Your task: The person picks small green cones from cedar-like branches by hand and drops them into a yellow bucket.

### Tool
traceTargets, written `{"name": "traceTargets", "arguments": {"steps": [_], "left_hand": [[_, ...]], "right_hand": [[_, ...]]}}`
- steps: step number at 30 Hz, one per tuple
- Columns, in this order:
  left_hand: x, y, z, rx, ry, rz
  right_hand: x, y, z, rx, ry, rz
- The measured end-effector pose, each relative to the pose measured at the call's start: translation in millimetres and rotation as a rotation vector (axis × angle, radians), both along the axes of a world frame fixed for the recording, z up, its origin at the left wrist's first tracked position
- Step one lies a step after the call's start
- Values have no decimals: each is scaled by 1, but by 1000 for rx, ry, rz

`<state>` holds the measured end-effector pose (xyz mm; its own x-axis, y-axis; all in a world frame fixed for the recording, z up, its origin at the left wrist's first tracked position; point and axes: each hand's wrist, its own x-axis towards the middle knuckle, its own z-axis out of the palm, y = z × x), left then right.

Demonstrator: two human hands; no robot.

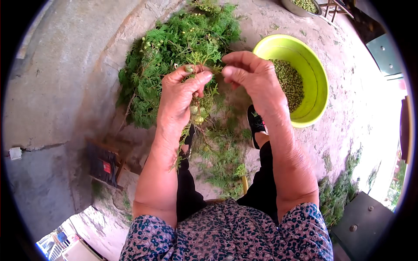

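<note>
My left hand (176, 98) is closed, thumb and forefinger pinching a leafy green conifer sprig (198, 116). Pale round cones hang from the sprig beneath the fingers, and its lower end trails along my left wrist. Just to the right, level with those fingertips, my right hand (257, 82) has its thumb and fingers drawn together; whatever lies between them is too small to make out. Beyond my left hand a large heap of cut conifer branches (152, 74) covers the ground, dotted with pale cones. Small round greenish cones fill the bottom of a lime-green basin (320, 87) beside my right wrist.
At the far right stands a metal bowl (300, 11) of similar cones. Loose green clippings (222, 161) litter the ground between my feet. A small dark stool (104, 165) is at the left. More greenery (335, 200) lies at the lower right, near a grey metal panel (363, 224).
</note>
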<state>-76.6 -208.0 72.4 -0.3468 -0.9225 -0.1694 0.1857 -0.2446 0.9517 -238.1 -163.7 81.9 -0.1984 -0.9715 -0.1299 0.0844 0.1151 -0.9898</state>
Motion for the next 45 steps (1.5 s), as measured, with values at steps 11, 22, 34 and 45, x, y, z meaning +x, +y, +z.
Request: {"name": "traceTargets", "arguments": {"steps": [11,22,34,45], "left_hand": [[-2,1,0,58,50,-16],[-1,1,6,132,245,-78],[0,2,-3,-68,-28,-22],[-9,8,-9,-439,-443,-33]], "right_hand": [[14,-3,-3,-124,136,42],[-5,-4,-12,-38,-671,193],[-80,-8,-22,-425,-1237,-509],[27,1,1,-526,561,-27]]}}
